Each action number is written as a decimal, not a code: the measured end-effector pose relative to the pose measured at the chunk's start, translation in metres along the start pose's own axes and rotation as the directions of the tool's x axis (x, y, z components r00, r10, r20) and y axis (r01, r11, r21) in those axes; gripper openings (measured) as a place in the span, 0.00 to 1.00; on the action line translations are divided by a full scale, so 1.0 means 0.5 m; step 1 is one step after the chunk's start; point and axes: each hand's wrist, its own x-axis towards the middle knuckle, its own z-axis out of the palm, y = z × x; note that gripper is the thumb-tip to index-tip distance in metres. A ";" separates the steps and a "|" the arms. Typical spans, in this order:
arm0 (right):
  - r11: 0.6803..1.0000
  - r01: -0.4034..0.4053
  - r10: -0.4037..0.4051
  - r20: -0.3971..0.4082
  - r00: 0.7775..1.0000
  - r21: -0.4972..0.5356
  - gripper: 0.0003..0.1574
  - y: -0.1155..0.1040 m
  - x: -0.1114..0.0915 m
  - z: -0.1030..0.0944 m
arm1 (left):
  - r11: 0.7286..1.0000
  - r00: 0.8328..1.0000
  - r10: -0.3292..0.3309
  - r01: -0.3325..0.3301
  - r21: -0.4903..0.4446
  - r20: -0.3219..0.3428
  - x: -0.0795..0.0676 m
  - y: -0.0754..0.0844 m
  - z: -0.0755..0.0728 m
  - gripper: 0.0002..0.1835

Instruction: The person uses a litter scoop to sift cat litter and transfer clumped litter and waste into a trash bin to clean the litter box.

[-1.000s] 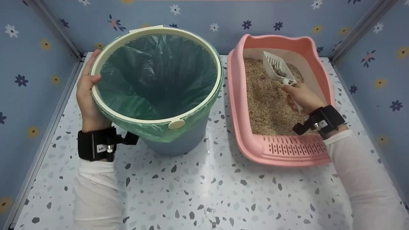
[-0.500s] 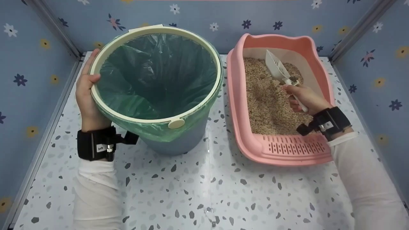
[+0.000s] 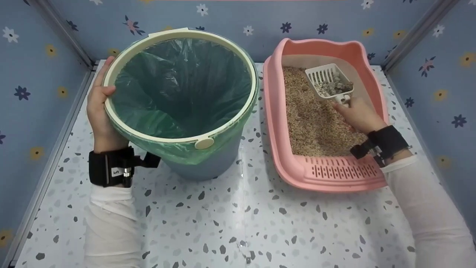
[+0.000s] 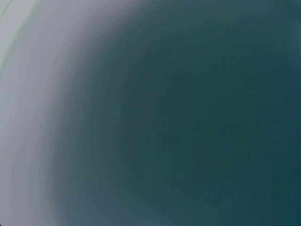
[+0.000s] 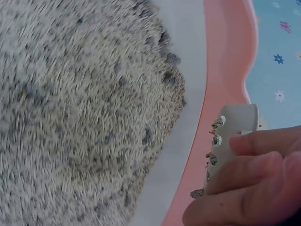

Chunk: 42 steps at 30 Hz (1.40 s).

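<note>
My left hand (image 3: 101,111) holds the rim of a round bin (image 3: 163,140), its thumb over the edge and its fingers along the outer wall. A green plastic bag (image 3: 186,89) lines the bin. On the right is a pink litter box (image 3: 273,126) with brown pellet litter (image 3: 310,128) in it. My right hand (image 3: 360,117) grips a white slotted litter scoop (image 3: 320,77) by its handle, over the back of the box. Grey clumps (image 3: 336,85) lie in the scoop. In the right wrist view, the scoop's side (image 5: 235,120) shows behind the fingers.
Flowered blue panels (image 3: 227,18) close in the back and both sides. Bin and box stand side by side on a white speckled floor (image 3: 241,219), a narrow gap between them. A perforated step (image 3: 342,169) forms the box's front. The left wrist view is blurred.
My right hand has turned the scoop: first tipped on its side, it now lies flatter and its clumps show fully. The left hand and the bin stay put.
</note>
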 end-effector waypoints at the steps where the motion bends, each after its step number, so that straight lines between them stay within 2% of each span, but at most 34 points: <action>1: 0.999 0.010 -0.011 -0.015 1.000 -0.033 0.33 0.001 -0.001 0.000 | 1.000 1.000 0.000 0.000 0.005 -0.002 0.000 0.000 0.000 0.31; 4: 0.992 0.044 -0.051 -0.061 0.997 -0.115 0.34 0.003 -0.003 0.002 | 1.000 1.000 0.002 -0.001 0.024 -0.006 0.001 0.001 0.000 0.31; 7: 0.977 0.063 -0.090 -0.125 0.988 -0.205 0.30 0.006 -0.005 0.005 | 0.999 1.000 -0.001 0.001 0.033 -0.011 0.001 0.001 0.001 0.31; 12: 0.943 0.043 -0.122 -0.223 0.967 -0.330 0.23 0.009 -0.011 0.011 | 0.999 1.000 -0.003 0.004 0.051 -0.016 0.001 0.001 0.001 0.31; 17: 0.924 0.044 -0.154 -0.266 0.951 -0.379 0.23 0.006 -0.018 0.018 | 0.999 1.000 -0.005 0.005 0.035 -0.016 0.001 0.001 0.001 0.31; 23: 0.922 0.051 -0.170 -0.283 0.944 -0.383 0.20 0.002 -0.022 0.022 | 1.000 1.000 -0.009 0.009 0.011 -0.018 0.001 0.001 0.003 0.31; 29: 0.948 0.078 -0.155 -0.234 0.960 -0.308 0.24 0.005 -0.014 0.023 | 1.000 1.000 -0.010 0.010 0.029 -0.016 0.001 0.002 0.005 0.31; 33: 0.964 0.103 -0.141 -0.141 0.980 -0.244 0.27 0.004 -0.012 0.017 | 1.000 1.000 -0.012 0.012 0.019 -0.019 0.000 0.002 0.005 0.31; 36: 0.979 0.085 -0.096 -0.053 0.994 -0.185 0.30 0.000 -0.014 0.009 | 1.000 1.000 -0.015 0.015 0.007 -0.020 0.000 0.003 0.005 0.31; 42: 0.990 0.065 -0.062 0.023 0.998 -0.122 0.36 -0.005 -0.020 -0.013 | 1.000 1.000 -0.012 0.012 0.004 -0.006 -0.001 0.003 0.002 0.31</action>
